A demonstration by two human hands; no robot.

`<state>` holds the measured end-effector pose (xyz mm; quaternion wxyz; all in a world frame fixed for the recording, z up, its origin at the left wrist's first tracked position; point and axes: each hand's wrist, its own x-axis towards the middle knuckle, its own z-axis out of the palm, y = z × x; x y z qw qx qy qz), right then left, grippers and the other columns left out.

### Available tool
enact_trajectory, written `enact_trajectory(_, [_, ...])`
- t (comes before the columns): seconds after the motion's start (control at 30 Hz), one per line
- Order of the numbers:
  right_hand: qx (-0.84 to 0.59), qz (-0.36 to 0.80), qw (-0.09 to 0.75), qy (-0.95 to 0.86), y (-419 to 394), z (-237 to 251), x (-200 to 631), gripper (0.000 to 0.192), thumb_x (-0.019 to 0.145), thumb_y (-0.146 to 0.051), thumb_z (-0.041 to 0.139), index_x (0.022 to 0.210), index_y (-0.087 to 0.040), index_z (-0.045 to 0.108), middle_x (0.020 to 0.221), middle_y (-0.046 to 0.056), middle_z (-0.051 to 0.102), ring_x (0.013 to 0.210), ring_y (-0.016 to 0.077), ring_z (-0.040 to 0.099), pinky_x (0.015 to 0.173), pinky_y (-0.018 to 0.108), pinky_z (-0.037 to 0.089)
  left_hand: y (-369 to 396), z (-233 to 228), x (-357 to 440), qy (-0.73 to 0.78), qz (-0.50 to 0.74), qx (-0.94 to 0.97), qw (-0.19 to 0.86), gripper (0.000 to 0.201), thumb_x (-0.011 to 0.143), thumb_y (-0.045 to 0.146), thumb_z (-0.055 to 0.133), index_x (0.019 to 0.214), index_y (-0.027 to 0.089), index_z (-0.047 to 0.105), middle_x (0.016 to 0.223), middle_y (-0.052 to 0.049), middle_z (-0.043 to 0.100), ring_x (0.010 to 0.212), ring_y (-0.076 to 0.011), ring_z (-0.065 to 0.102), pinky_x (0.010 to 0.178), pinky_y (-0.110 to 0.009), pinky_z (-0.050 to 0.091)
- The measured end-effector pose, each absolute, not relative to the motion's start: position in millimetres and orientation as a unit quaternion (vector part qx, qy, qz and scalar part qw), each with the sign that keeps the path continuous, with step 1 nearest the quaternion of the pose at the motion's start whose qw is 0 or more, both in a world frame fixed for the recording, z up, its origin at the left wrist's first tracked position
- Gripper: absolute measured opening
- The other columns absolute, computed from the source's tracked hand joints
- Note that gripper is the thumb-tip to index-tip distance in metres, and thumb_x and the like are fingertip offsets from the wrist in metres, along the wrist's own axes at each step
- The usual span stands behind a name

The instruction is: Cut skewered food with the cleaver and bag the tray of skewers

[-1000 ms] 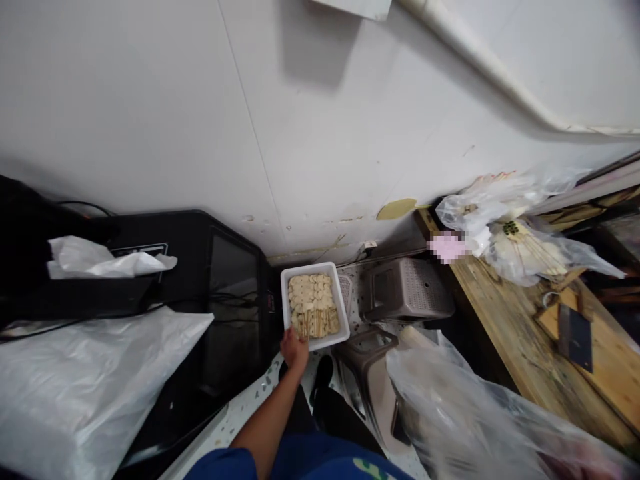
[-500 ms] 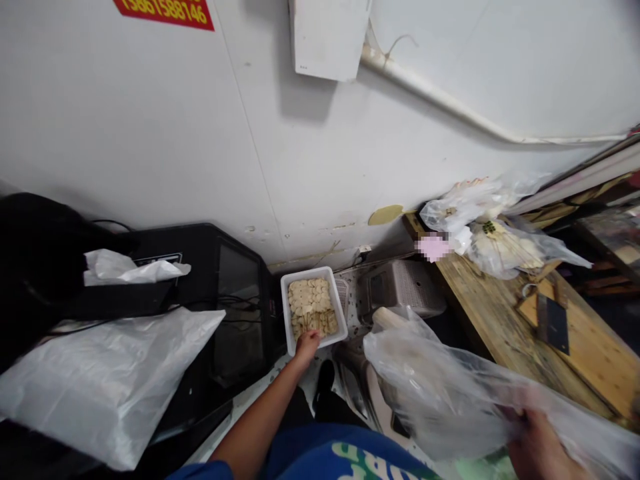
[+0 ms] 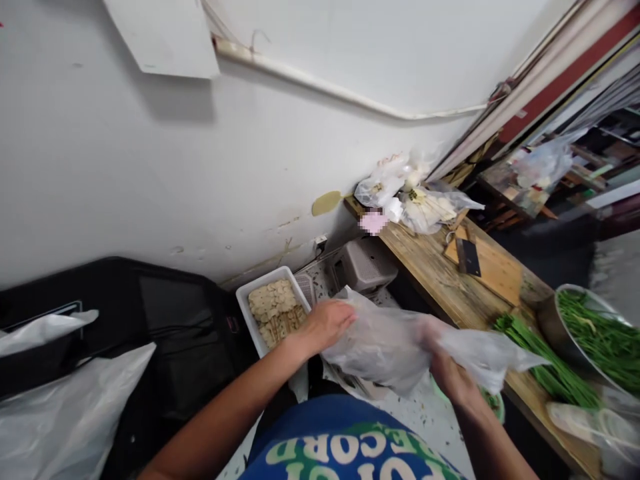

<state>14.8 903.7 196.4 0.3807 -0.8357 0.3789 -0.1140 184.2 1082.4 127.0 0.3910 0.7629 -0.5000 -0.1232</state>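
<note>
I hold a clear plastic bag [image 3: 395, 343] in front of my chest with both hands. My left hand [image 3: 326, 323] is curled over the bag's left end, fingers closed on the film. My right hand [image 3: 447, 373] grips the bag from behind, partly veiled by the plastic, fingers closed on it too. Just left of my left hand, lower down, sits a white tray [image 3: 253, 320] filled with pale sliced pieces. To my right runs a wooden surface [image 3: 430, 257] carrying a cleaver [image 3: 469, 257] on a board, long green stalks [image 3: 540, 353], and a metal bowl [image 3: 555, 327] of more greens.
</note>
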Motion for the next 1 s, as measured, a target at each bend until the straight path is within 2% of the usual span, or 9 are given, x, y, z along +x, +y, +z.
enact_trajectory(0.13, [-0.842,-0.074,0.447,0.294,896.8,216.1,9.0,0.040,0.079,-0.058,0.042,0.072,-0.022,0.058,0.074,0.006,0.062,0.071,0.0228,0.055,0.069,0.034,0.048,1085.5,144.2,179.4,-0.431,0.006,0.796,0.425,0.031,0.091,0.027,0.035,0.084,0.015,0.063,0.077,-0.006,0.065,0.072,-0.0164,0.060,0.068,-0.027,0.046])
enact_trajectory(0.27, [-0.814,-0.089,0.481,0.313,895.6,229.5,12.9,0.041,0.081,-0.058,0.039,0.077,-0.022,0.059,0.075,0.006,0.060,0.065,0.0203,0.052,0.056,0.029,0.046,1099.2,166.7,170.2,-0.404,0.086,0.807,0.422,0.025,0.089,0.022,0.038,0.085,0.016,0.062,0.074,-0.005,0.065,0.069,-0.0158,0.060,0.065,-0.026,0.045])
enact_trajectory(0.37, [-0.808,-0.073,0.510,0.287,899.4,232.1,18.5,0.039,0.079,-0.057,0.044,0.082,-0.022,0.061,0.087,0.008,0.062,0.075,0.0221,0.056,0.064,0.030,0.048,1106.9,178.4,176.0,-0.366,0.103,0.828,0.413,0.024,0.088,0.023,0.040,0.086,0.015,0.063,0.072,-0.004,0.065,0.067,-0.0154,0.059,0.064,-0.025,0.045])
enact_trajectory(0.5, [-0.794,-0.060,0.558,0.232,907.8,233.0,26.5,0.043,0.081,-0.056,0.041,0.099,-0.023,0.061,0.101,0.007,0.061,0.091,0.0238,0.056,0.078,0.031,0.048,1114.7,186.5,191.3,-0.329,0.085,0.845,0.413,0.026,0.089,0.026,0.039,0.084,0.016,0.063,0.068,-0.002,0.063,0.062,-0.0137,0.058,0.063,-0.024,0.045])
enact_trajectory(0.7, [-0.815,-0.038,0.548,0.183,916.9,237.6,42.6,0.038,0.083,-0.050,0.043,0.108,-0.026,0.060,0.110,0.003,0.059,0.100,0.0216,0.053,0.090,0.030,0.041,1124.4,194.7,207.2,-0.279,0.088,0.868,0.402,0.029,0.089,0.030,0.038,0.082,0.016,0.063,0.062,0.000,0.058,0.057,-0.0121,0.054,0.057,-0.022,0.040])
enact_trajectory(0.8, [-0.797,-0.042,0.573,0.183,924.9,231.6,61.2,0.040,0.083,-0.051,0.043,0.104,-0.023,0.061,0.099,0.004,0.061,0.092,0.0200,0.055,0.084,0.029,0.044,1133.1,193.4,218.7,-0.260,0.116,0.885,0.368,0.028,0.089,0.031,0.038,0.082,0.017,0.061,0.064,0.000,0.058,0.060,-0.0127,0.055,0.059,-0.023,0.040])
enact_trajectory(0.9, [-0.783,-0.059,0.595,0.171,936.8,207.9,87.7,0.040,0.084,-0.053,0.041,0.082,-0.018,0.061,0.075,0.003,0.058,0.072,0.0162,0.053,0.071,0.028,0.047,1145.1,184.4,233.1,-0.223,0.115,0.918,0.306,0.030,0.089,0.031,0.037,0.073,0.017,0.058,0.063,-0.001,0.057,0.061,-0.0142,0.054,0.059,-0.024,0.037])
enact_trajectory(0.97, [-0.775,-0.065,0.613,0.137,945.8,179.6,107.3,0.042,0.086,-0.053,0.039,0.072,-0.018,0.057,0.072,0.002,0.055,0.070,0.0154,0.052,0.071,0.028,0.047,1153.6,173.2,243.8,-0.191,0.091,0.942,0.262,0.032,0.089,0.030,0.035,0.066,0.018,0.054,0.063,-0.002,0.056,0.061,-0.0151,0.053,0.058,-0.025,0.035])
enact_trajectory(1.0, [-0.767,-0.060,0.626,0.126,950.5,162.3,117.1,0.041,0.086,-0.053,0.038,0.074,-0.018,0.056,0.072,0.002,0.055,0.072,0.0157,0.052,0.071,0.028,0.046,1157.9,166.0,249.6,-0.176,0.077,0.951,0.241,0.033,0.089,0.030,0.033,0.065,0.018,0.053,0.063,-0.002,0.057,0.061,-0.0155,0.053,0.057,-0.026,0.034])
